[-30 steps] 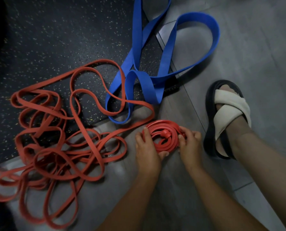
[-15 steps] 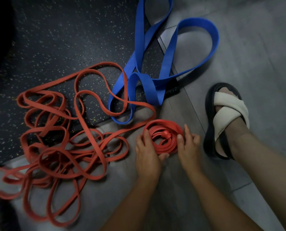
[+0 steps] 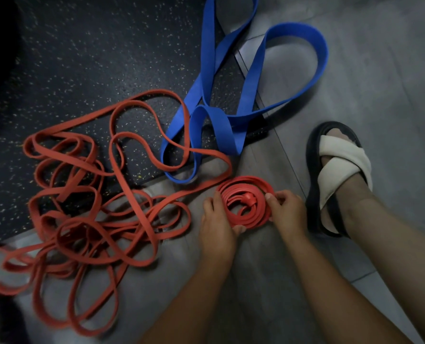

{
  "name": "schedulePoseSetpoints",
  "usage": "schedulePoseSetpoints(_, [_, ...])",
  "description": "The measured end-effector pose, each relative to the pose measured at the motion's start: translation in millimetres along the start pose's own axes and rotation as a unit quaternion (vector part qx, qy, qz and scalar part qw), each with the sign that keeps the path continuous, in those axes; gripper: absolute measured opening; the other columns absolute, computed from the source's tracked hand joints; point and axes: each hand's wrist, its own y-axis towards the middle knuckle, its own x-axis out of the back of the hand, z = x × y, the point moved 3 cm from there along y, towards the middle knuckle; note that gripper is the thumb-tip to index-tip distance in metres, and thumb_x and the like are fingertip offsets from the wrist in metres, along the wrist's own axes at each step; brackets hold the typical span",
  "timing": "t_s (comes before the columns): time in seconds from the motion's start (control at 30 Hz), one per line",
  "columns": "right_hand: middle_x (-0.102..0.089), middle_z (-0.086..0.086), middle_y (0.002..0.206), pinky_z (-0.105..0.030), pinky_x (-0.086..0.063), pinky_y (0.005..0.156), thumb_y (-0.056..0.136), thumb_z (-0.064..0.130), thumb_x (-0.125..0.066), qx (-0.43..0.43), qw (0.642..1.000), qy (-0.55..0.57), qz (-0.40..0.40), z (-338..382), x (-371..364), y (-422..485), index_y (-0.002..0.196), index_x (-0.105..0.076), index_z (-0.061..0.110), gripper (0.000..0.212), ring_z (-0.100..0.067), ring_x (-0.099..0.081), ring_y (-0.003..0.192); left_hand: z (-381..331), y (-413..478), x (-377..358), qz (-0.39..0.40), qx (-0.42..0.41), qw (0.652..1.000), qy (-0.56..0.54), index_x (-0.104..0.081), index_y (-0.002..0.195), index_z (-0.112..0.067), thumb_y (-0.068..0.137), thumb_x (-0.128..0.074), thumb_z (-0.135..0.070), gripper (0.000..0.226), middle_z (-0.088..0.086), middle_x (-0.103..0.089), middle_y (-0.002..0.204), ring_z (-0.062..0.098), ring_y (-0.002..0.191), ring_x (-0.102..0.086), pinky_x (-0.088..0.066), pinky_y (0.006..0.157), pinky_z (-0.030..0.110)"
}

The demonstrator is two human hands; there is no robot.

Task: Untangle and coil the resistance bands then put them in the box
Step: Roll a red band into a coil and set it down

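Bare forearms (image 3: 181, 306) reach forward side by side. Left hand (image 3: 216, 227) palm down, fingers along left side of red coil (image 3: 246, 202), thumb hooked under near edge. Right hand (image 3: 287, 209) fingers curled, pinching coil's right side. Right leg (image 3: 392, 244) bent alongside.

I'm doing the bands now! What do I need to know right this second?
Left hand grips the left edge of the red coil, which lies on the grey floor; right hand pinches its right edge.
Done: part of the red band is wound up.
Left: the loose red band lies tangled to the left, one strand running into the coil, another crossing the blue band, which lies uncoiled ahead. Finish winding red, coil blue, box both. No box is in view.
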Motion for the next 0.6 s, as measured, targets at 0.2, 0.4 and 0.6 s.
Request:
schedulePoseSetpoints(0.2, [-0.059,-0.006,0.066,-0.022,-0.045,0.047,0.085,0.014,-0.065,-0.080,0.993,0.069,0.055,-5.1,1.3,0.0,0.079,-0.054,0.008,0.014,-0.016,-0.055,0.054,-5.5,2.1,1.7,0.017,-0.012,0.997,0.078,-0.017,0.145,-0.010,0.071,-0.077,-0.025,0.097,0.010,-0.023,0.146,0.027,0.131,-0.029,-0.032,0.104,0.032])
schedulePoseSetpoints(0.4, [-0.057,-0.008,0.066,-0.017,-0.051,0.045,0.090,0.003,-0.055,-0.129,0.974,0.150,0.114,-3.0,-0.2,0.0,0.073,-0.053,0.008,0.018,-0.016,-0.058,0.056,-2.2,5.7,0.0,0.063,-0.045,0.993,0.092,-0.002,0.149,-0.018,0.071,-0.078,-0.025,0.109,0.010,-0.013,0.150,0.028,0.133,-0.023,-0.023,0.108,0.028])
schedulePoseSetpoints(0.6, [-0.069,-0.019,0.080,-0.048,-0.053,0.083,0.086,0.040,-0.057,-0.069,0.988,0.006,0.136,6.7,-4.6,-1.3,0.076,-0.064,0.009,0.033,-0.035,-0.066,0.082,-4.2,8.2,-4.2,0.047,-0.033,0.994,0.091,-0.007,0.149,-0.017,0.074,-0.076,-0.026,0.103,0.012,-0.014,0.149,0.029,0.130,-0.026,-0.025,0.107,0.029])
